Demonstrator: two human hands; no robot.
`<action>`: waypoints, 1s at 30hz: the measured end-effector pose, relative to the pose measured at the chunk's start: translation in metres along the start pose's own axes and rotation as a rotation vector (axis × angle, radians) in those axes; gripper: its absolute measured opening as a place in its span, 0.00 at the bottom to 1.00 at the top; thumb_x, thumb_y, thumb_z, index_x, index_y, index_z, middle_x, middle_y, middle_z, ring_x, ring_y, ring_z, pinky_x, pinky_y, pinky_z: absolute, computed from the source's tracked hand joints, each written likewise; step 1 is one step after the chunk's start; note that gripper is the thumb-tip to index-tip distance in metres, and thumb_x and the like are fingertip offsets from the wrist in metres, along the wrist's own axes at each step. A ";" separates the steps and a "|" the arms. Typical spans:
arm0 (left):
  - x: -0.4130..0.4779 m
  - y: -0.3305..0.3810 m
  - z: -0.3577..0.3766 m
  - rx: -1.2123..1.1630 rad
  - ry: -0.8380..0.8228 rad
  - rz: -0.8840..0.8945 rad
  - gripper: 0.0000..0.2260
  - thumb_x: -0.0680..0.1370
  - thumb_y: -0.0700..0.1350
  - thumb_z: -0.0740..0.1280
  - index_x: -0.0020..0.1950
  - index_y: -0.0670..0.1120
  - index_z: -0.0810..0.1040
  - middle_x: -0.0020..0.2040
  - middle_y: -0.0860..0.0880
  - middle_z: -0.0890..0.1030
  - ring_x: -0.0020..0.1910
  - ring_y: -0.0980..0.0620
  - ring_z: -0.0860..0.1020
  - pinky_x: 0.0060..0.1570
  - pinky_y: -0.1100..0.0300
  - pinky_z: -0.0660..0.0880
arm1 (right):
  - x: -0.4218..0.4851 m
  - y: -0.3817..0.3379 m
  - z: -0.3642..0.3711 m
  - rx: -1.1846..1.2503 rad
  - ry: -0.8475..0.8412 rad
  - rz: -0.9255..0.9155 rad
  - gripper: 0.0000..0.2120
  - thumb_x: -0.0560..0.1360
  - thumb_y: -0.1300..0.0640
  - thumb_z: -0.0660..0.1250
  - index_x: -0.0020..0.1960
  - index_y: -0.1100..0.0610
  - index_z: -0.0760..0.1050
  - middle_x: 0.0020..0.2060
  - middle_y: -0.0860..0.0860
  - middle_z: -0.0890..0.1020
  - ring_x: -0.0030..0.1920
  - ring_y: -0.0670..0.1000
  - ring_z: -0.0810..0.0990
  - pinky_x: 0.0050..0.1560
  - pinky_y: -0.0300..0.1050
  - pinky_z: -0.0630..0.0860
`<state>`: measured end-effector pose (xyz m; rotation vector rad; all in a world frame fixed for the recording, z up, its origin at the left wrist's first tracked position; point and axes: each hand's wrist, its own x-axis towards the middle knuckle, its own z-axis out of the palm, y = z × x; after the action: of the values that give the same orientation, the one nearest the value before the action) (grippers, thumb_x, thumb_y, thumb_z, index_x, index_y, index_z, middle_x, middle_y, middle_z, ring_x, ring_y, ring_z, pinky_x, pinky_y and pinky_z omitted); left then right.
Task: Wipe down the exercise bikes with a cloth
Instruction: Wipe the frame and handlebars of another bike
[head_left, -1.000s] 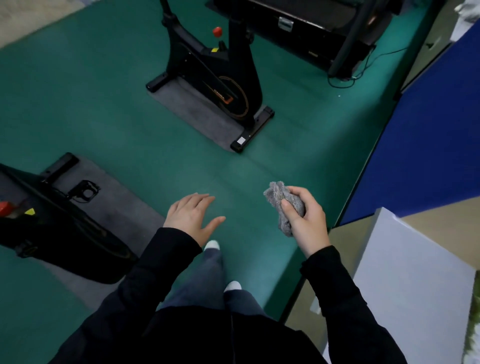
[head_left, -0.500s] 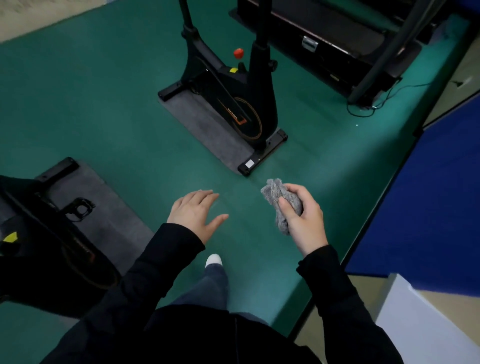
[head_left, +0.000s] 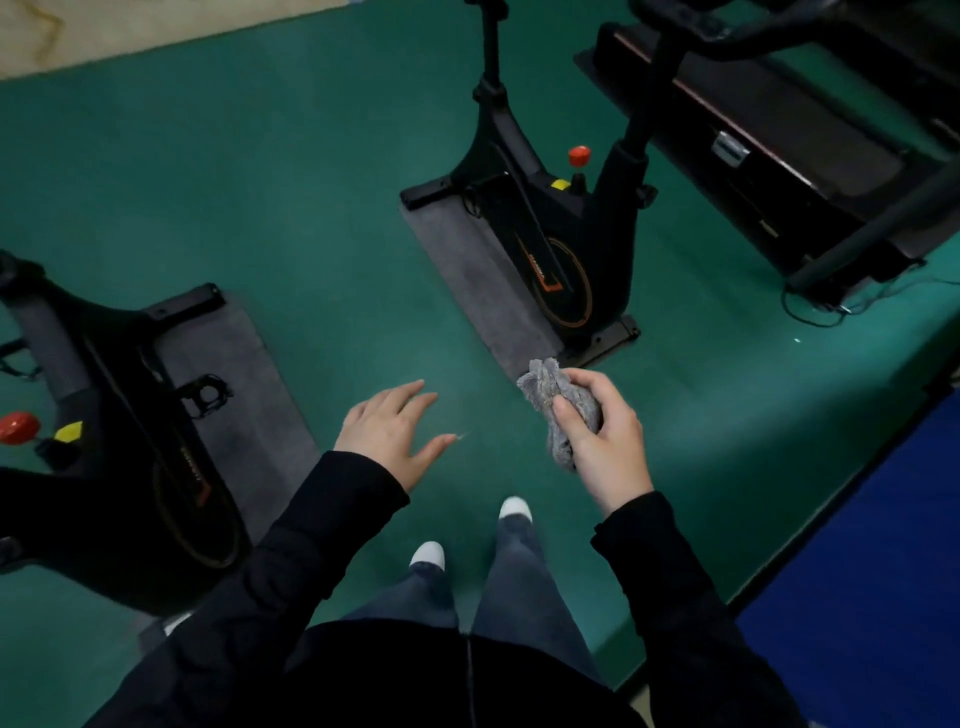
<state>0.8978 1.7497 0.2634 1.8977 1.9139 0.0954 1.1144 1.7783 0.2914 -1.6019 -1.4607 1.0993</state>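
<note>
Grey cloth (head_left: 558, 410) in right hand (head_left: 602, 436)

Long black sleeves (head_left: 332, 525), black top, dark grey trousers (head_left: 519, 587), white shoes (head_left: 515, 506)

Pretty clearly a gym. There's a black exercise bike (head_left: 545, 249) far in the middle and a second bike (head_left: 119, 415) near left, each parked on a grey mat (head_left: 467, 270). A treadmill (head_left: 779, 135) sits far right, with green flooring (head_left: 260, 182) all over and a blue surface (head_left: 883, 597) along the near right edge.
</note>
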 end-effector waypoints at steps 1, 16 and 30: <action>0.003 -0.003 -0.002 -0.006 0.010 -0.039 0.26 0.77 0.61 0.58 0.73 0.51 0.63 0.74 0.53 0.62 0.72 0.52 0.61 0.69 0.55 0.55 | 0.011 -0.003 0.003 -0.004 -0.039 -0.014 0.10 0.76 0.61 0.66 0.55 0.51 0.76 0.49 0.46 0.81 0.49 0.45 0.78 0.50 0.34 0.72; 0.079 0.030 -0.014 -0.099 0.200 -0.506 0.27 0.77 0.61 0.58 0.73 0.50 0.64 0.74 0.51 0.64 0.73 0.51 0.60 0.70 0.54 0.57 | 0.185 -0.039 -0.002 -0.070 -0.491 -0.255 0.10 0.76 0.61 0.66 0.55 0.51 0.75 0.50 0.44 0.81 0.53 0.45 0.78 0.56 0.37 0.72; 0.100 0.038 -0.023 -0.174 0.314 -0.772 0.26 0.77 0.60 0.60 0.72 0.49 0.66 0.72 0.50 0.66 0.72 0.50 0.62 0.69 0.52 0.59 | 0.260 -0.051 0.028 -0.098 -0.739 -0.329 0.12 0.76 0.60 0.66 0.57 0.49 0.74 0.53 0.45 0.81 0.54 0.44 0.78 0.56 0.39 0.73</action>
<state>0.9291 1.8547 0.2720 0.9742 2.6140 0.3188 1.0696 2.0404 0.2917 -0.9780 -2.1799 1.5149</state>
